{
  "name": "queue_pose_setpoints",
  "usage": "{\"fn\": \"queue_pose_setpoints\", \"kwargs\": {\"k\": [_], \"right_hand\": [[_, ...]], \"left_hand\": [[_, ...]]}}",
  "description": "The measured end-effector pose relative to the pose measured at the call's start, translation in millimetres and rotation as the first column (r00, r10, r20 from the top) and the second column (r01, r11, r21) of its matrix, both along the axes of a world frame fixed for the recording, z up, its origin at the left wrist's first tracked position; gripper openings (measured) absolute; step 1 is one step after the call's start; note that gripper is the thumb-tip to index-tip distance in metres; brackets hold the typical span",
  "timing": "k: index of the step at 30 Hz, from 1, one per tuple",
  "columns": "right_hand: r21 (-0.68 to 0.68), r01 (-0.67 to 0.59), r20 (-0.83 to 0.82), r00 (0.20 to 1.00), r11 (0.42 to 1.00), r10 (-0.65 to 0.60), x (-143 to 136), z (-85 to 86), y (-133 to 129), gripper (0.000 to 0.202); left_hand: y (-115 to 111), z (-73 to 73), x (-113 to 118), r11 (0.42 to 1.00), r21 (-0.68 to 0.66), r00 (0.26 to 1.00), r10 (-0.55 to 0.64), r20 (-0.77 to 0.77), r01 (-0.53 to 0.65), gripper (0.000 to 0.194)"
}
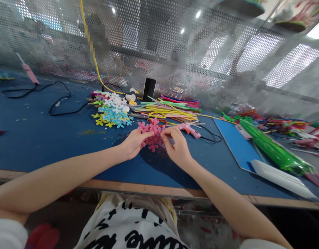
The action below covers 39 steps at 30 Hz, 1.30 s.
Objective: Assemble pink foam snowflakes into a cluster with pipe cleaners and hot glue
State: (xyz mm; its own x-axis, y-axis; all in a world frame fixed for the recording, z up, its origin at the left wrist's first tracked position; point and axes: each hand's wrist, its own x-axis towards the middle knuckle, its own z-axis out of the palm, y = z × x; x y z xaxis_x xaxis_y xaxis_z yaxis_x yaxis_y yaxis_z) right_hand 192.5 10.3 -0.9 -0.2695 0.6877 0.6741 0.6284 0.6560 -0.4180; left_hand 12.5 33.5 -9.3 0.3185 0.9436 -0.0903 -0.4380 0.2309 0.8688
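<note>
A cluster of pink flower shapes (153, 147) is raised over the blue table at the centre. My left hand (134, 143) is closed on its left side, thumb over the flowers. At the cluster's right edge, the thumb and fingers of my right hand (176, 145) are pinched together; whatever lies between them is too small to make out. Just behind my right hand lies a pink glue gun (192, 130). White, blue and yellow flower shapes (114, 109) are piled behind my left hand, beside scissors and a spread of coloured pipe cleaners (172, 110).
A phone (149, 89) stands upright against the perforated metal screen (154, 52). On the right are a blue board (236, 145), a green bundle in plastic (275, 147) and a white packet (281, 178). Another pink glue gun (30, 73) with a black cord lies far left.
</note>
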Motion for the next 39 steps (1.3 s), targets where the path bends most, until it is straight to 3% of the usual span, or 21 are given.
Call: {"fn": "queue_pose_setpoints", "kwargs": {"k": [3,6,10,12,14,18,22,25,29,31,34,36,39], "right_hand": [[-0.082,-0.112,-0.203,0.975,0.990,0.093,0.1,1.0,-1.4,0.014],[-0.207,-0.253,-0.416,0.897,0.945,0.149,-1.0,1.1,-3.5,0.019],[-0.347,-0.361,-0.611,0.787,0.866,0.084,-2.3,0.6,-3.5,0.029],[-0.377,-0.357,-0.641,0.766,0.855,0.037,-1.0,0.2,-1.9,0.033],[-0.396,-0.271,-0.598,0.801,0.877,-0.023,2.2,0.3,0.1,0.035],[-0.393,0.027,-0.399,0.896,0.919,-0.197,11.6,2.3,4.5,0.031],[-0.388,0.204,-0.206,0.931,0.899,-0.301,20.0,1.9,11.6,0.022],[-0.429,0.209,-0.018,0.971,0.879,-0.240,21.4,-2.2,15.7,0.024],[-0.339,0.072,0.185,0.983,0.938,-0.009,18.7,-8.2,16.5,0.020],[-0.315,0.046,0.204,0.979,0.948,0.020,19.0,-9.7,17.5,0.019],[-0.298,0.116,0.055,0.993,0.947,-0.104,22.6,-9.7,21.3,0.021],[-0.349,0.115,-0.180,0.966,0.930,-0.187,24.7,-8.4,23.9,0.026],[-0.438,-0.073,-0.608,0.759,0.896,-0.235,24.8,-4.5,25.6,0.036]], "left_hand": [[-1.7,2.7,0.0,1.000,-0.023,1.000,-0.009,0.015,0.010,0.020],[-2.1,3.5,0.1,0.999,-0.043,1.000,-0.004,-0.012,0.003,0.017],[0.3,0.2,-0.6,1.000,-0.019,1.000,-0.008,-0.016,0.008,0.017],[2.1,-2.2,-1.3,1.000,-0.010,1.000,-0.005,-0.013,0.005,0.017],[4.1,-4.3,-2.0,1.000,-0.011,1.000,0.013,-0.026,-0.013,0.016],[6.5,-5.0,-2.6,0.998,-0.025,0.998,0.053,-0.039,-0.054,0.013],[5.1,0.5,-2.2,0.993,-0.065,0.995,0.095,0.009,-0.094,0.007],[3.2,5.9,-2.5,0.992,-0.065,0.990,0.117,0.073,-0.112,0.008],[4.2,9.4,-3.7,0.987,-0.084,0.982,0.146,0.122,-0.136,0.007],[5.9,9.5,-4.3,0.983,-0.101,0.978,0.165,0.129,-0.152,0.007],[8.2,8.9,-4.7,0.978,-0.120,0.973,0.187,0.138,-0.171,0.008],[9.0,8.7,-5.0,0.971,-0.141,0.965,0.212,0.152,-0.191,0.011],[10.0,8.7,-5.6,0.959,-0.177,0.952,0.252,0.175,-0.222,0.015]]}}
